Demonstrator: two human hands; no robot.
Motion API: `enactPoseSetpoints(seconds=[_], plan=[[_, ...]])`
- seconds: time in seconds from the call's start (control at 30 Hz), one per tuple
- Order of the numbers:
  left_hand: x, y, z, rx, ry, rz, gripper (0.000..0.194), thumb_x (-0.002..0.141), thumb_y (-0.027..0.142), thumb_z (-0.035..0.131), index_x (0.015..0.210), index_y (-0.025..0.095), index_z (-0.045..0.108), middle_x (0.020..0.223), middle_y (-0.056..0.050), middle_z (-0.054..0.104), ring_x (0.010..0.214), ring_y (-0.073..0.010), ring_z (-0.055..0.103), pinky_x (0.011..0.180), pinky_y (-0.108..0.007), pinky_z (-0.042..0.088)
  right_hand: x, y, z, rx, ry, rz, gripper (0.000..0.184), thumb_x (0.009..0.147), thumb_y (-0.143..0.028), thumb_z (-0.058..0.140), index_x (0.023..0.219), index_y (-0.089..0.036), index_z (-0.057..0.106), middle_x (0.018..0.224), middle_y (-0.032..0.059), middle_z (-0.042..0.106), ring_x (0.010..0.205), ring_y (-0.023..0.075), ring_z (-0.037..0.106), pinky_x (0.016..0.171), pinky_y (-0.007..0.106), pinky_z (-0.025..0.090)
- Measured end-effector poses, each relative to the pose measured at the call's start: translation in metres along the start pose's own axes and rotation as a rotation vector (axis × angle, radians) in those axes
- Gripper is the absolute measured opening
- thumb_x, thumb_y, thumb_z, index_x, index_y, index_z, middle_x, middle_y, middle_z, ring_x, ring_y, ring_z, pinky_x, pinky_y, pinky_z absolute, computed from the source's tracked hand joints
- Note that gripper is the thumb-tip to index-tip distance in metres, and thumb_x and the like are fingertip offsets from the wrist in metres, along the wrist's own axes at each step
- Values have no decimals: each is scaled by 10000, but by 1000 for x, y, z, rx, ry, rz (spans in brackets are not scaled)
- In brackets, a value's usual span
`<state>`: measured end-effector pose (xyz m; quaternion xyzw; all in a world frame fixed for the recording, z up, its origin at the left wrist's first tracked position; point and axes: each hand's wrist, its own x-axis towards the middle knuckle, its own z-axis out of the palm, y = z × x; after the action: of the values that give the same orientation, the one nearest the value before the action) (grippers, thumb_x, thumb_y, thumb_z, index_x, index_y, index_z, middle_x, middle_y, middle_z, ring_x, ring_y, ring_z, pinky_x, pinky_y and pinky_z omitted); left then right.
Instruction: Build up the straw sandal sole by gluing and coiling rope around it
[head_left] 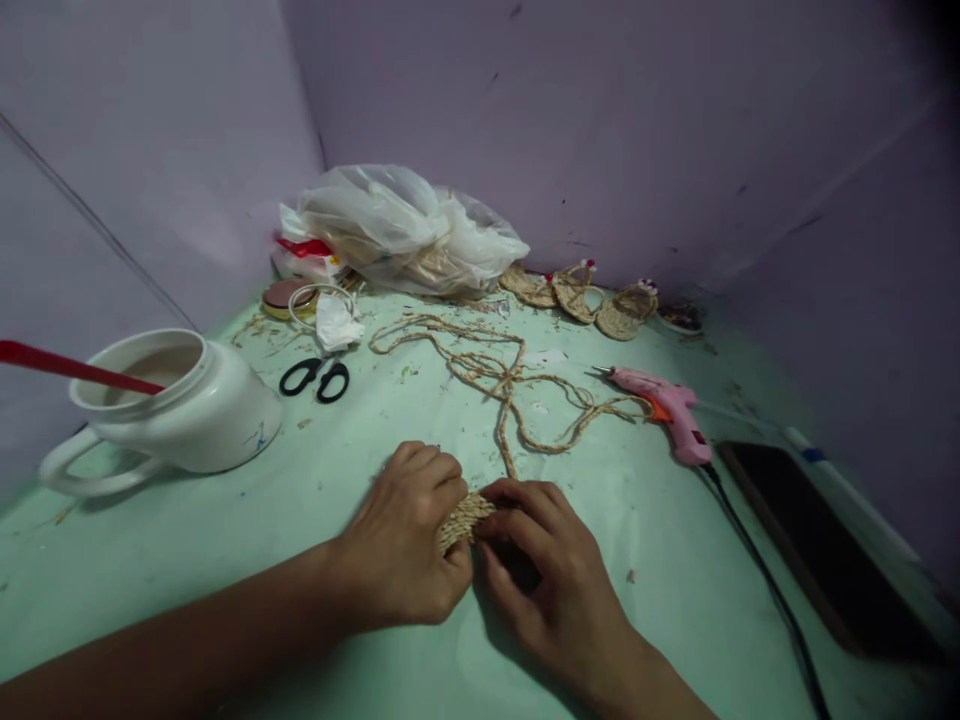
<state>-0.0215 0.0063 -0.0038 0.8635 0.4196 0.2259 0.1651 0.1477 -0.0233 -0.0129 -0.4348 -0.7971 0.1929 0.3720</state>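
Between my two hands is a small woven piece of coiled straw braid (466,520), partly covered by my fingers. My left hand (412,535) is closed around its left side. My right hand (544,550) pinches its right edge with thumb and fingers. From this piece a long braided straw cord (507,425) runs away from me and lies in loose loops on the table. One loop reaches the pink glue gun (667,400) on the right, whose nozzle points left.
Black-handled scissors (315,380) and a white mug (217,410) with a red stick (82,368) stand left. Behind lie a plastic bag (412,230) and several small straw slippers (577,295) along the wall. A dark phone (821,545) and the glue gun's black cable (772,585) lie right.
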Motion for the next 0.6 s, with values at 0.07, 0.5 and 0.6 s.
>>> enactPoseSetpoints(seconds=[0.07,0.5,0.6], plan=[[0,-3,-2,-27,-14,-4,113,616,148,556,724,151,589,792,-78,558,803,-221,511,802,-411,405,0,2,-1,9,-17,-3,155,755,-79,543,857,-182,600,965,81,603,880,199,539,733,351,485],[-7,5,-15,-44,-41,-112,373,604,147,627,969,185,555,978,-82,590,915,-270,515,855,-487,401,-11,9,-25,-131,39,-151,169,726,-102,596,850,-216,584,812,37,633,776,191,590,814,431,459],[-6,6,-14,-52,-102,-117,363,611,120,596,962,196,542,973,-74,579,900,-259,510,847,-485,402,-13,13,-21,-181,30,-163,162,745,-125,590,868,-231,591,795,27,648,750,188,588,831,446,439]])
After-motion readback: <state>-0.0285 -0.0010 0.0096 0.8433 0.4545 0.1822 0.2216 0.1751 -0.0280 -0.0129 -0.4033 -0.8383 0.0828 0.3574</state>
